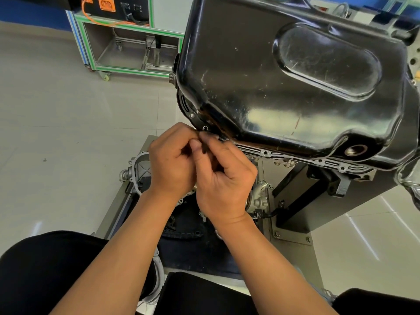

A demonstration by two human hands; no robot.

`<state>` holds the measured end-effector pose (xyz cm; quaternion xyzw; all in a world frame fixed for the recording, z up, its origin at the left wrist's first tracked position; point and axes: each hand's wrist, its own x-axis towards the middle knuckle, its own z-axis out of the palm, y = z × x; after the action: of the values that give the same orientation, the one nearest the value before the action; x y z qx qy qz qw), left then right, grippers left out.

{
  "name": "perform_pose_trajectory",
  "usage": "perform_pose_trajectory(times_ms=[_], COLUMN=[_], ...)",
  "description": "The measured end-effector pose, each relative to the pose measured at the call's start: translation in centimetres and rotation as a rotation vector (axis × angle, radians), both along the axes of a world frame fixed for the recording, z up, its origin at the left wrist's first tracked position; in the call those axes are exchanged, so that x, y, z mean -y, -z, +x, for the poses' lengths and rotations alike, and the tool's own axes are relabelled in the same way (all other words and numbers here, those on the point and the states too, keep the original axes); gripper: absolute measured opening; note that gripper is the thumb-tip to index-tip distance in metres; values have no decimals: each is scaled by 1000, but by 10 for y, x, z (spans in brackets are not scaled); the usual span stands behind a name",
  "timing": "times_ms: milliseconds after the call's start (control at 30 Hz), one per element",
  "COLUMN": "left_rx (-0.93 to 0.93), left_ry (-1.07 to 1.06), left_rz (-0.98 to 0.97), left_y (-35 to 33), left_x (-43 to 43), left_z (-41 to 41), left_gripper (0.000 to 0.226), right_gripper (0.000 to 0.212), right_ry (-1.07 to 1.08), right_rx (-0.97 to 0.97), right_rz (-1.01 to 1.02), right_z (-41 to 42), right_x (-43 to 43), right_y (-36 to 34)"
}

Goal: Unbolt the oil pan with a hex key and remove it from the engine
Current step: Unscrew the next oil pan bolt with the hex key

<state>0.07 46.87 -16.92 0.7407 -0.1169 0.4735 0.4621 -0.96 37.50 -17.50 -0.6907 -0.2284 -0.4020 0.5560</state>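
Oil pan (pixel 284 87) fills upper right, upturned, flange (pixel 193 115) corner nearest. Left hand (pixel 172 162) and right hand (pixel 225 178) meet there, fingers curled, pinching a small dark piece (pixel 203 145), bolt or key unclear. Seat key squarely before turning.

Wheeled cart (pixel 134 71), green-edged aluminium frame, upper left on grey tiled floor (pixel 56 123); orange cable (pixel 95 21) draped over it. Cast aluminium housing (pixel 136 159) on stand base (pixel 293 253).
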Motion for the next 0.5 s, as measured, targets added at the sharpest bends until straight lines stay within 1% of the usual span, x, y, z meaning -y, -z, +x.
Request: perform_pose_trajectory(times_ms=[100, 167, 200, 267, 333, 400, 500], left_rx=[6, -8, -13, -2, 14, 26, 25], left_ry=[17, 50, 60, 88, 104, 49, -36], left_rz=[-38, -13, 12, 54, 56, 41, -5], left_y=[-1, -2, -3, -3, -3, -3, -3], left_x=[-2, -3, -3, -3, -3, -3, -2], left_z=[3, 1, 0, -3, -4, -2, 3], left_gripper=[22, 11, 8, 15, 19, 23, 22], right_gripper=[18, 18, 18, 18, 20, 20, 18], right_ry=[-9, -13, -11, -8, -9, -15, -16], right_rx=[6, 6, 4, -5, -11, -7, 12], right_rz=[0, 4, 4, 2, -4, 0, -3], right_z=[-2, -1, -1, 0, -1, -1, -2], right_x=[-1, -1, 0, 1, 1, 0, 1], right_y=[-2, -3, -3, -1, 0, 0, -2])
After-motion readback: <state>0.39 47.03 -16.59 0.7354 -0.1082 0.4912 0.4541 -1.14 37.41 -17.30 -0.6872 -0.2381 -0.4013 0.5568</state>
